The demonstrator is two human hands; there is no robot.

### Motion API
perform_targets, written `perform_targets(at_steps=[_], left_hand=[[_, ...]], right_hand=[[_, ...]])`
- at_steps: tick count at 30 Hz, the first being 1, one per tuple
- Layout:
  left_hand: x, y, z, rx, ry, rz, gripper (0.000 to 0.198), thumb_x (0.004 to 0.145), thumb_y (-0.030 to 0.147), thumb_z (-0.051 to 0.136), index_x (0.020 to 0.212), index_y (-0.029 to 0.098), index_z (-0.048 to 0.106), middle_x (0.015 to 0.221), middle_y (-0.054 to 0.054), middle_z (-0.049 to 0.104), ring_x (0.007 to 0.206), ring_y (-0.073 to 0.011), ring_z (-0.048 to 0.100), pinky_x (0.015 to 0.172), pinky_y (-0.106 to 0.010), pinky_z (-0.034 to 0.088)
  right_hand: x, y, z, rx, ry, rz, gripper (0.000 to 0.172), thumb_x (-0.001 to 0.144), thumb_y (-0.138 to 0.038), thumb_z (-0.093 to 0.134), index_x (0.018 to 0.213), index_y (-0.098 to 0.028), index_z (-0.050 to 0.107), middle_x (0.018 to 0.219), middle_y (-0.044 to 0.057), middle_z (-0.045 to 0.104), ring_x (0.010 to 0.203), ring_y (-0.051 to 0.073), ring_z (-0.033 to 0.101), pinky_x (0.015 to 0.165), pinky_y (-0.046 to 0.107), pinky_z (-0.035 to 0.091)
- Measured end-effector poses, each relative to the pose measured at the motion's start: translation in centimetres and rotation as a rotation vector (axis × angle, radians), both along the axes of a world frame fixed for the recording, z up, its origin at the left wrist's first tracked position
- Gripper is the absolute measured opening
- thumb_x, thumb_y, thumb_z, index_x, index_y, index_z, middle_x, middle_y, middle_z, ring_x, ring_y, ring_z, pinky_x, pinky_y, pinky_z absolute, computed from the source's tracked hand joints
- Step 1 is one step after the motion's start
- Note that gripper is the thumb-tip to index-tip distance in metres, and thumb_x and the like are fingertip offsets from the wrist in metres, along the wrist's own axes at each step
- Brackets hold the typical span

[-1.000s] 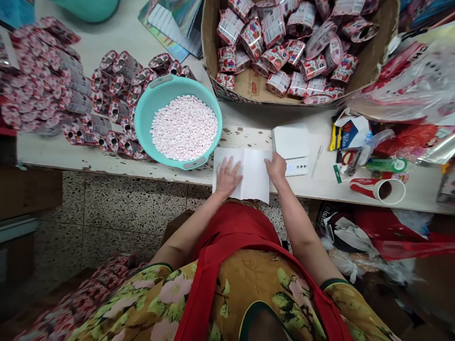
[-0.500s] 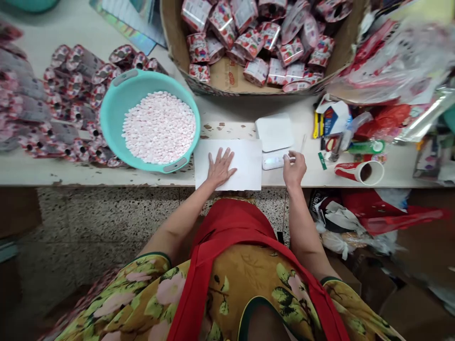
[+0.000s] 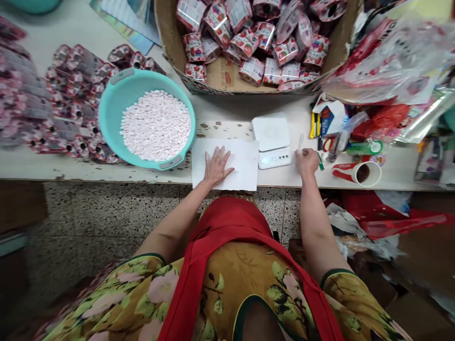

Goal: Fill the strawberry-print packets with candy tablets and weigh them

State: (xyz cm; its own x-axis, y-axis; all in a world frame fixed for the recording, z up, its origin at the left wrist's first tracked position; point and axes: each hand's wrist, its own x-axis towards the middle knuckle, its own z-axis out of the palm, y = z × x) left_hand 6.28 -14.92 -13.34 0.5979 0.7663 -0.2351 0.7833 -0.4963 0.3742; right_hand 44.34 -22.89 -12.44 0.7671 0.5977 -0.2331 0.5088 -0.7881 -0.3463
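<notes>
My left hand lies flat with fingers spread on a blank white sheet of paper at the table's front edge. My right hand is at the right of a small white digital scale, its fingers curled together at the lower end of a thin pale stick; the fingertips are partly hidden. The scale has a lit display and buttons on its near side, and its platform carries nothing. Left of the paper, a turquoise basin holds many small pale pink tablets.
A cardboard box full of strawberry-printed wrapper rolls stands at the back. More rolls are stacked left. To the right lie a yellow cutter, a green tape roll, a tipped red paper cup and plastic bags.
My right hand has moved right, from the scale's control panel to the thin pale stick, uncovering the buttons. My left hand stays on the paper. The whole view has shifted slightly.
</notes>
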Motion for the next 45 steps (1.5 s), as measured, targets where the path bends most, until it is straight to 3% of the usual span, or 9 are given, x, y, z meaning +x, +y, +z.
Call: perform_targets(at_steps=[6, 11, 17, 21, 26, 33, 39, 43, 45], left_hand=[[-1.0, -1.1, 1.0, 0.038, -0.065, 0.082, 0.060, 0.099, 0.051, 0.041, 0.147, 0.016, 0.045, 0.160, -0.016, 0.033, 0.152, -0.0338, 0.019, 0.122, -0.056, 0.010], [0.9, -3.0, 4.3, 0.105, -0.313, 0.167, 0.044, 0.101, 0.042, 0.041, 0.132, 0.017, 0.058, 0.141, -0.017, 0.056, 0.138, -0.0287, 0.044, 0.114, -0.047, 0.032], [7.5, -1.1, 10.1, -0.054, -0.539, -0.224, 0.040, 0.099, 0.051, 0.043, 0.122, 0.025, 0.062, 0.132, -0.011, 0.060, 0.122, -0.0231, 0.053, 0.103, -0.040, 0.042], [7.9, 0.8, 11.7, -0.248, -0.533, -0.362, 0.041, 0.099, 0.053, 0.042, 0.102, 0.021, 0.067, 0.099, -0.009, 0.066, 0.097, -0.0200, 0.060, 0.086, -0.031, 0.046], [5.6, -0.6, 12.3, -0.502, -0.533, -0.032, 0.037, 0.100, 0.044, 0.039, 0.091, 0.019, 0.065, 0.087, -0.004, 0.065, 0.081, -0.0162, 0.059, 0.076, -0.027, 0.044], [4.5, -3.0, 12.4, -0.880, -0.700, 0.240, 0.035, 0.094, 0.047, 0.047, 0.093, 0.016, 0.064, 0.074, 0.000, 0.061, 0.066, -0.0125, 0.052, 0.064, -0.024, 0.042], [2.1, -2.8, 14.5, -0.762, -0.622, 0.274, 0.032, 0.090, 0.045, 0.051, 0.086, 0.018, 0.067, 0.075, -0.001, 0.065, 0.068, -0.0132, 0.055, 0.066, -0.025, 0.044], [-4.4, -2.6, 13.8, -0.513, -0.575, 0.723, 0.030, 0.084, 0.046, 0.058, 0.074, 0.018, 0.063, 0.066, -0.001, 0.060, 0.058, -0.0118, 0.050, 0.055, -0.024, 0.041], [-7.9, -2.3, 13.0, -0.490, -0.667, 1.028, 0.030, 0.081, 0.048, 0.062, 0.078, 0.018, 0.061, 0.069, -0.001, 0.060, 0.057, -0.0109, 0.051, 0.052, -0.022, 0.042]], right_hand=[[0.2, 0.7, 2.7, 0.031, 0.101, -0.060, 0.015, 0.068, -0.023, 0.064, 0.081, -0.016, 0.067, 0.078, 0.011, 0.069, 0.082, 0.026, 0.064, 0.079, 0.039, 0.050], [-3.5, -2.6, 7.6, 0.406, 0.878, -0.212, 0.027, 0.061, -0.039, 0.075, 0.078, -0.018, 0.067, 0.065, -0.001, 0.063, 0.056, 0.011, 0.054, 0.060, 0.028, 0.049], [-8.4, -3.6, 11.8, 0.144, 1.438, -0.017, 0.028, 0.058, -0.034, 0.084, 0.078, -0.017, 0.074, 0.063, -0.002, 0.065, 0.052, 0.008, 0.053, 0.050, 0.021, 0.042], [-9.4, -3.1, 12.0, 0.062, 1.540, -0.009, 0.033, 0.063, -0.041, 0.083, 0.084, -0.017, 0.074, 0.061, -0.001, 0.063, 0.045, 0.007, 0.047, 0.041, 0.020, 0.036], [-12.3, -2.5, 10.6, 0.383, 1.480, -0.021, 0.049, 0.067, -0.045, 0.080, 0.112, -0.028, 0.067, 0.072, -0.004, 0.064, 0.056, 0.011, 0.056, 0.052, 0.025, 0.049], [-16.6, -1.5, 10.3, 0.456, 1.250, 0.221, 0.026, 0.081, -0.049, 0.070, 0.088, -0.024, 0.073, 0.063, -0.002, 0.057, 0.057, 0.011, 0.053, 0.058, 0.028, 0.047], [-17.2, -2.0, 12.0, 0.501, 1.114, 0.185, 0.027, 0.081, -0.052, 0.068, 0.085, -0.026, 0.072, 0.064, -0.001, 0.060, 0.052, 0.012, 0.053, 0.052, 0.029, 0.047], [-11.8, -1.2, 13.5, 0.825, 0.786, -0.052, 0.027, 0.083, -0.053, 0.064, 0.079, -0.026, 0.067, 0.057, -0.005, 0.050, 0.043, 0.010, 0.044, 0.045, 0.028, 0.044], [-9.8, -0.3, 13.3, 0.785, 0.759, 0.003, 0.024, 0.081, -0.049, 0.069, 0.085, -0.025, 0.069, 0.064, -0.003, 0.057, 0.047, 0.011, 0.052, 0.051, 0.031, 0.050]])
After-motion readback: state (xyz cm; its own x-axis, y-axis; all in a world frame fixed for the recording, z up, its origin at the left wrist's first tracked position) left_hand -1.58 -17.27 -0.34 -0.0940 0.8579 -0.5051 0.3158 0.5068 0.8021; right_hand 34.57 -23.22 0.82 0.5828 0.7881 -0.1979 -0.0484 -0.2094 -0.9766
